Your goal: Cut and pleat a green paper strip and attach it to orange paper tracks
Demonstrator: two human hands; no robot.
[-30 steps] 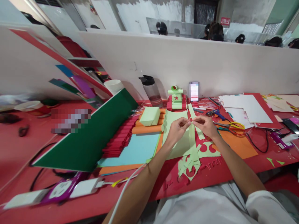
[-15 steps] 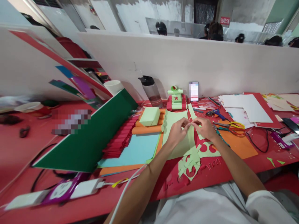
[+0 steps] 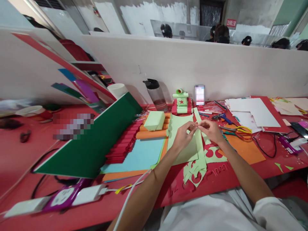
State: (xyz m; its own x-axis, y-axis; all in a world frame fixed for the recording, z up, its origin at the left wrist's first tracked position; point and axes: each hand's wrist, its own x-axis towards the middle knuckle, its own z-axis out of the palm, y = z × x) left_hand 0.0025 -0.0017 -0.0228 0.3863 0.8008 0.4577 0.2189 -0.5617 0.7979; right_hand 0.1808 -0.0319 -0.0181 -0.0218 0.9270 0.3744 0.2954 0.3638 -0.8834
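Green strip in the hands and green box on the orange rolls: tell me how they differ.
The strip is long, narrow and flat; the box is a chunky block. The left hand and right hand pinch the strip's upper end; the box sits untouched on the orange rolls. Both are pale green.

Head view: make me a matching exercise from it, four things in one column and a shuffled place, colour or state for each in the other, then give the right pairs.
Things
1. Pale green strip
2. Pale green block
3. Bottle
4. Paper model

Places, colours or states
A. Resting on orange rolls
B. Marked with a red star
C. Pinched by the fingertips of the left hand and right hand
D. Black lid, see-through body

Pairs: 1-C, 2-A, 3-D, 4-B
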